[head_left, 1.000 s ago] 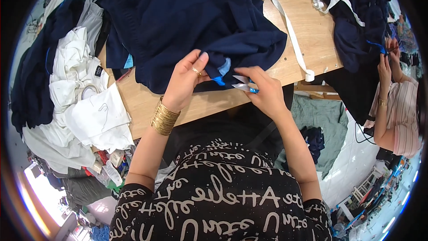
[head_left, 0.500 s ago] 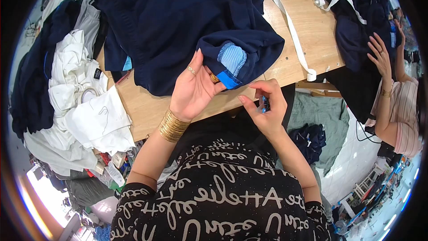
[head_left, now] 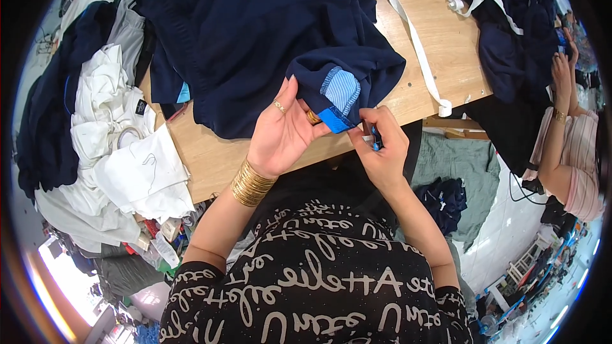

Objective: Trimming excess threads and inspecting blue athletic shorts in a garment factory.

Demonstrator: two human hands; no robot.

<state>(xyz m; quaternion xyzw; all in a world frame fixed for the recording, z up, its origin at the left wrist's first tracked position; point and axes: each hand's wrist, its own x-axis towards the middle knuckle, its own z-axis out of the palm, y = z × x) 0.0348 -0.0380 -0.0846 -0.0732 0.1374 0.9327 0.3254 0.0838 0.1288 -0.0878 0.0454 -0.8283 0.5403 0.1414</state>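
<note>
White garments (head_left: pixel 102 108) heaped at left; 1 white strip (head_left: pixel 417 50) hanging loosely; grey-green cloth (head_left: pixel 473 162) at right.

Pale floor (head_left: pixel 500 216) beside wooden table (head_left: pixel 452 57)

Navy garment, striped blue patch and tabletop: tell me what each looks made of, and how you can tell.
Navy garment: matte cloth, woven or knit, judging by its soft folds. Striped blue patch: probably matte woven fabric, from its fine stripes and stitched edge. Tabletop: wood or wood-look laminate, smooth with slight sheen, from its pale tan, faintly grained surface.
</note>
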